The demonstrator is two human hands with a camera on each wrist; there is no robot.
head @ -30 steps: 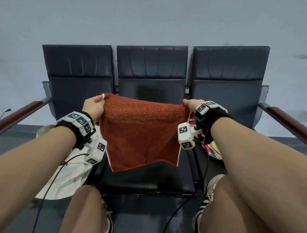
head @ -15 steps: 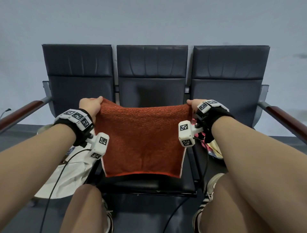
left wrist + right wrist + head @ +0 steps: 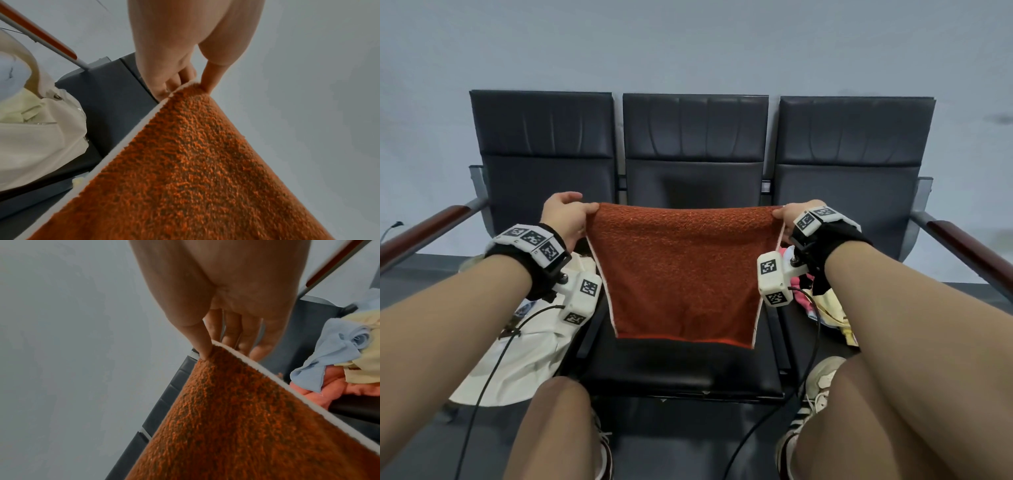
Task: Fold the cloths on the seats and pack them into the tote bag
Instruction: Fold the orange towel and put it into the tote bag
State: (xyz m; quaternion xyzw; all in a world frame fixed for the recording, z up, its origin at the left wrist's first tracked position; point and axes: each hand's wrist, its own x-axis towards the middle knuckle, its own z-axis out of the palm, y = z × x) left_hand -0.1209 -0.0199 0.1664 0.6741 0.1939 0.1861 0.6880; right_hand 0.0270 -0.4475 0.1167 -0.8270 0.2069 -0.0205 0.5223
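Head view: orange cloth (image 3: 683, 274) held up and stretched flat above the middle seat (image 3: 681, 370) of a three-seat bench, lower edge hanging free just over the cushion. Top left corner pinched by the left hand (image 3: 563, 216), top right corner pinched by the right hand (image 3: 786, 217), both hands level and well apart. On the left seat, near the left forearm, lay a cream tote bag (image 3: 517, 363); on the right seat, partly hidden behind the right wrist, sat a pile of pink and yellow cloths (image 3: 825, 308). Wooden armrests at both ends of the bench, grey wall behind. Left wrist view: thumb (image 3: 211, 78) on the fuzzy orange face and fingers (image 3: 164, 87) curled behind the white-bound edge, gripping the cloth corner (image 3: 189, 87); tote bag (image 3: 37, 146) to the left, open, with pale fabric showing inside. Right wrist view: thumb (image 3: 202, 344) pressed on the orange face, fingers (image 3: 244, 340) behind the white edge, clamping the corner; to the right, a crumpled blue cloth (image 3: 337, 350) lying on the pink cloth (image 3: 339, 392) and touching the yellow cloth (image 3: 368, 366).
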